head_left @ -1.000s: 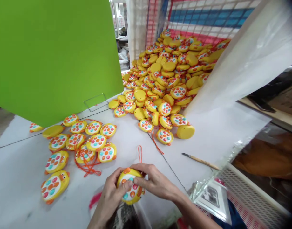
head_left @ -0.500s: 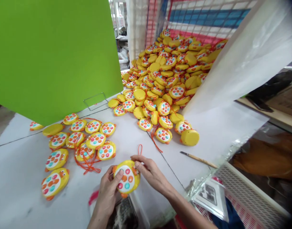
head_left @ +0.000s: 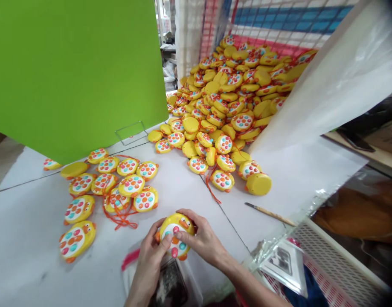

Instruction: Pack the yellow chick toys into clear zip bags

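A yellow duck-shaped toy [head_left: 175, 232], with a white belly and colored dots, is held between both hands near the bottom center. My left hand [head_left: 152, 251] grips its left side, thumb on the belly. My right hand [head_left: 202, 234] wraps its upper right side, its thumb also on the dotted belly. The duck's face and orange beak point up and right. Several similar toys [head_left: 132, 185] with orange cords lie on the table to the left. A large heap of them [head_left: 227, 98] fills the back, some face down.
A green panel [head_left: 77, 76] stands at the back left, with a wire piece at its foot. On the white table [head_left: 196, 209] at right lies a thin brush [head_left: 269, 214]. White perforated baskets [head_left: 336, 260] stand below the right edge.
My right hand has moved from the toy's top corner and cord to gripping its side, thumb on the belly. The toy has turned somewhat, and the red cord loop no longer shows. The view has shifted slightly.
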Action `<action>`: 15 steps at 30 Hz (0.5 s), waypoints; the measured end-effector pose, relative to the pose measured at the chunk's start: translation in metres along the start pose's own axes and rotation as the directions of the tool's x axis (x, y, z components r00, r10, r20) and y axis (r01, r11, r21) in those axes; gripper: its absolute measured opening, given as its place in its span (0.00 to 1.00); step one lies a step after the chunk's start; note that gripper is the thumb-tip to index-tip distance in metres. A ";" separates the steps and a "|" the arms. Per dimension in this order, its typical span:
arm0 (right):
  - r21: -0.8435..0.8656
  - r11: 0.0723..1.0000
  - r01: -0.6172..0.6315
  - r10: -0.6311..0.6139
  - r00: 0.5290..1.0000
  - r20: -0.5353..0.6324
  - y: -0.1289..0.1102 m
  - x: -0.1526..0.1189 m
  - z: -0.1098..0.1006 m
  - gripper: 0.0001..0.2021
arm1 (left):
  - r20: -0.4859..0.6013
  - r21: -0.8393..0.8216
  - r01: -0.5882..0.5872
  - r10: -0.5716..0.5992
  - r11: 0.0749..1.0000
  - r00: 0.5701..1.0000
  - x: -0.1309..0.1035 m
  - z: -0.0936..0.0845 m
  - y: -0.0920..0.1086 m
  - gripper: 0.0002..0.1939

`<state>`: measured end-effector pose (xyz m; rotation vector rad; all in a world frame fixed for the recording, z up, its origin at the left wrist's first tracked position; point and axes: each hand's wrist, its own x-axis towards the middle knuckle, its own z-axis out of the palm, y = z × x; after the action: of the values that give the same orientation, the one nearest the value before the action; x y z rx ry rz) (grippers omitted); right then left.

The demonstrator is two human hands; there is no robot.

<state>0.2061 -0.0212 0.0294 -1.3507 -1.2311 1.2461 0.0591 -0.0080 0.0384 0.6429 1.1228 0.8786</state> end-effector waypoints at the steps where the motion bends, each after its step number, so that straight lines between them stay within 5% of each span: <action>1: 0.011 1.000 -0.001 0.001 1.000 0.028 0.000 0.001 -0.001 0.22 | 0.011 0.041 -0.003 0.003 0.999 1.000 0.000 -0.002 0.001 0.24; 4: 0.162 0.986 -0.028 0.013 0.996 0.088 0.002 0.005 -0.004 0.24 | 0.000 0.026 -0.002 0.002 1.000 1.000 0.000 -0.005 0.002 0.23; 9: 0.260 0.962 -0.082 0.093 0.995 -0.033 0.003 0.004 -0.014 0.20 | -0.080 -0.122 -0.005 -0.005 0.993 0.997 0.000 -0.005 -0.003 0.21; 15: 0.279 0.958 -0.067 0.038 0.993 0.109 -0.002 -0.004 -0.007 0.23 | -0.075 -0.093 -0.021 0.014 0.995 0.997 -0.006 0.000 -0.002 0.28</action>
<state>0.2127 -0.0245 0.0319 -1.1284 -1.0435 1.4831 0.0588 -0.0143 0.0393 0.5472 1.1366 0.9711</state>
